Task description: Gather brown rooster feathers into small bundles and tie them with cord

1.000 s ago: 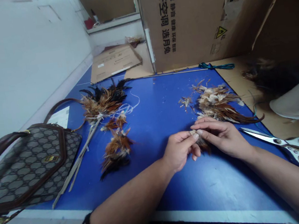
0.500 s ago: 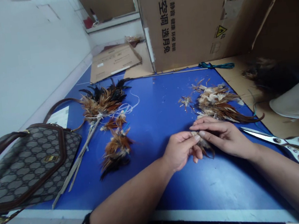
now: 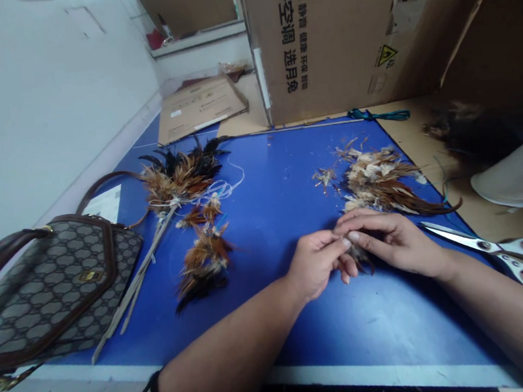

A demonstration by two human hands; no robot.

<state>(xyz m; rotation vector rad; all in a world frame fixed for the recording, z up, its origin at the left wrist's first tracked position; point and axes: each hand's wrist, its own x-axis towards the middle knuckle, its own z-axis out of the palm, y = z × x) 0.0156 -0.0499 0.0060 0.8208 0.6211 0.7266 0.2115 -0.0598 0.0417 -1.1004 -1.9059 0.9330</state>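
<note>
Above the blue table top (image 3: 276, 320), my left hand (image 3: 316, 262) and my right hand (image 3: 394, 244) meet fingertip to fingertip. Both pinch a small bundle of brown feathers (image 3: 362, 259), whose bound end is mostly hidden by my fingers; its tips hang out below my right hand. Just beyond my right hand lies a loose pile of brown and cream feathers (image 3: 377, 176). Silver scissors (image 3: 498, 247) rest to the right, blades partly spread. Left of my hands lie small feather bunches (image 3: 205, 259), separate from a larger dark feather cluster (image 3: 183, 173).
A patterned handbag (image 3: 55, 289) sits at the left, beside thin sticks (image 3: 138, 273) and white string (image 3: 223, 188). A large cardboard box (image 3: 342, 36) stands at the back. At the right are a cone of thread (image 3: 509, 177) and dark feathers (image 3: 470, 125); teal cord (image 3: 379, 113) lies behind.
My fingertips have drawn slightly closer together over the bundle, hiding more of its bound end. The things on the table have not moved.
</note>
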